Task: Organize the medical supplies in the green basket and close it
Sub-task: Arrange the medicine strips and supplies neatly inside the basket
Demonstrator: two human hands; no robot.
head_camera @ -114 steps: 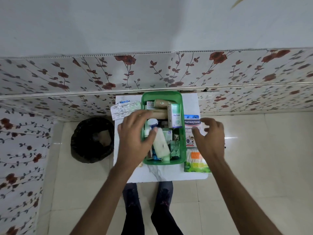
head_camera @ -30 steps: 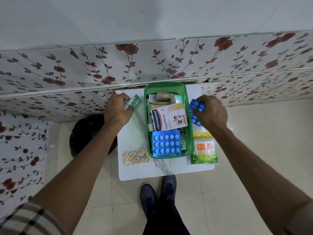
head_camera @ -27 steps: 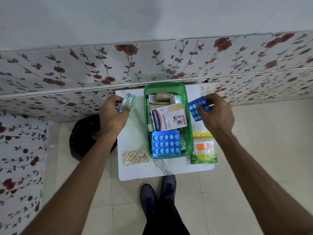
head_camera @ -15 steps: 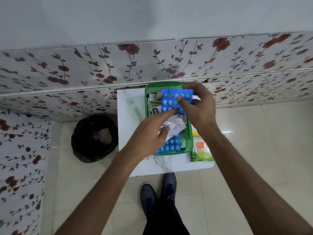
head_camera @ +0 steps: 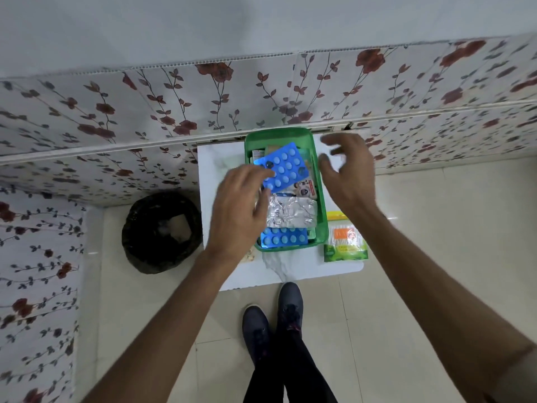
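The green basket (head_camera: 319,196) is full: two blue pill sheets (head_camera: 283,169) and a silver one (head_camera: 292,212) lie on top. Left hand (head_camera: 241,212) and right hand (head_camera: 347,173) are spread wide and hold nothing.

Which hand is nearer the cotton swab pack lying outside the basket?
Right. The right hand hovers beyond the cotton swab pack, right of the green basket; the left hand is across the basket.

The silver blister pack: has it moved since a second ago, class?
Yes. The silver pack has gone from the left hand, then left of the green basket, into the basket.
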